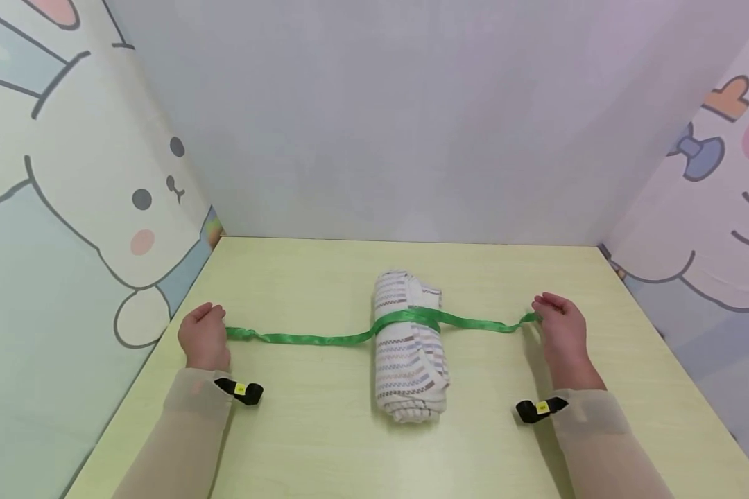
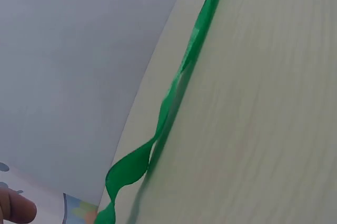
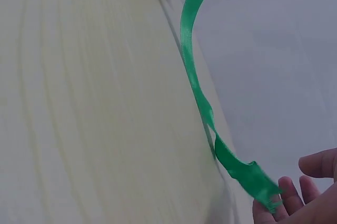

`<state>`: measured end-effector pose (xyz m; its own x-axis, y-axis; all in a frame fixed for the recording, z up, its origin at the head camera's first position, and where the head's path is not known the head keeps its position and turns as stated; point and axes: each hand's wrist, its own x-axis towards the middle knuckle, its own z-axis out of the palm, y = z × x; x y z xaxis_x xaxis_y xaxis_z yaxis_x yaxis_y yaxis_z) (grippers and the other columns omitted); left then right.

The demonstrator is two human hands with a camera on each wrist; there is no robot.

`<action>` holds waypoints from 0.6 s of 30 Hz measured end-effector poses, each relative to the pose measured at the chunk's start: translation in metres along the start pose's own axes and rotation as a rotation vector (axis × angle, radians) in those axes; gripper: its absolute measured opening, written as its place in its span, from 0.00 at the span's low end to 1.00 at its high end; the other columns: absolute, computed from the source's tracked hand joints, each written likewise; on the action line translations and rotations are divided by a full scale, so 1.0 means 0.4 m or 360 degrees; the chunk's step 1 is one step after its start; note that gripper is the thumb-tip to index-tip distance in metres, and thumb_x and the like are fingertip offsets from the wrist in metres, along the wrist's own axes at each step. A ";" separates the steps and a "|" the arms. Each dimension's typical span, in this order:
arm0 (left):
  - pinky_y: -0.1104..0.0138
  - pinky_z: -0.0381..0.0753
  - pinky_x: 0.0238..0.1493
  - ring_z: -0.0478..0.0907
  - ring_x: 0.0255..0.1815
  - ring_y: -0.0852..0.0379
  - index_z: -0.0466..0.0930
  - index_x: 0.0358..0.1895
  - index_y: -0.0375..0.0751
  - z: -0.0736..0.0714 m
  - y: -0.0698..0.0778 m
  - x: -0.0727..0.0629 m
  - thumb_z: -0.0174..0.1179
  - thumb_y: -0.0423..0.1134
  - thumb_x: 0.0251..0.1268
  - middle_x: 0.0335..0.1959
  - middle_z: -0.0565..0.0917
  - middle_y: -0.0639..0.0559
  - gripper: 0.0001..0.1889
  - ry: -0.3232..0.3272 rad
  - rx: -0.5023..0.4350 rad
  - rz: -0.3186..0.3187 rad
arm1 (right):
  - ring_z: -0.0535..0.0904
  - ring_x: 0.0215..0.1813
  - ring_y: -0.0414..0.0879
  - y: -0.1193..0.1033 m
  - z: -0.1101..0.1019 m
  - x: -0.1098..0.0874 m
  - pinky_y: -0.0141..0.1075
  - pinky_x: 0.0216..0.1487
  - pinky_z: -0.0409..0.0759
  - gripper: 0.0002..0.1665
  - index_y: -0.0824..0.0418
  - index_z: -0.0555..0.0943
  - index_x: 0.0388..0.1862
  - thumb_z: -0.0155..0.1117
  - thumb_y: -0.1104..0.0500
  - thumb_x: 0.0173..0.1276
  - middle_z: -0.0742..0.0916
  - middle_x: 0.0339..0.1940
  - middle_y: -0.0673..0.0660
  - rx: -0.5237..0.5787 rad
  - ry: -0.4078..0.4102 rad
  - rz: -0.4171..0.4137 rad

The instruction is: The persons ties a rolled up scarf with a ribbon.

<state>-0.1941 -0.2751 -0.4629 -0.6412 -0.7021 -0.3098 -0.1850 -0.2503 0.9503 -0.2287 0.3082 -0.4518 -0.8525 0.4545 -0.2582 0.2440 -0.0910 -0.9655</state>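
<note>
Green ribbon (image 1: 315, 339) round cloth roll (image 1: 406, 378), ends spread

Head: roll is lying on the counter (image 1: 299, 277) between left hand (image 1: 204, 338) and right hand (image 1: 564, 339), likely keeping ends uncrossed.

Left wrist: frame is cutting off ribbon's end; can't tell if left fingers (image 2: 19, 206) are gripping.

Right wrist: right fingers (image 3: 292, 196) are resting loosely open, ribbon end touching. Frame is cropping roll.

Cartoon rabbit (image 1: 100, 163), grey wall (image 1: 381, 125), pale table (image 1: 299, 430)

Green ribbon (image 1: 318, 340): one, by my count
Rolled cloth (image 1: 408, 367): one bundle
Left hand (image 1: 204, 337), right hand (image 1: 564, 339): two altogether
Sleeves (image 1: 181, 430): two
Black wrist devices (image 1: 253, 394): two, one per arm
Yellow labels (image 1: 240, 389): two
Table (image 1: 306, 436): just the one
</note>
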 end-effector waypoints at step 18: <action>0.56 0.67 0.72 0.66 0.72 0.49 0.63 0.75 0.40 0.070 -0.003 -0.089 0.52 0.42 0.78 0.72 0.69 0.45 0.27 -0.0310 0.0413 0.0405 | 0.64 0.76 0.62 -0.004 0.067 -0.072 0.56 0.76 0.60 0.30 0.66 0.69 0.74 0.56 0.52 0.81 0.73 0.73 0.67 -0.0723 -0.0297 -0.0500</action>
<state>-0.1920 -0.2313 -0.4524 -0.8150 -0.5744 -0.0759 -0.1681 0.1091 0.9797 -0.2169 0.2716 -0.4438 -0.9730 0.2308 -0.0027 0.1047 0.4309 -0.8963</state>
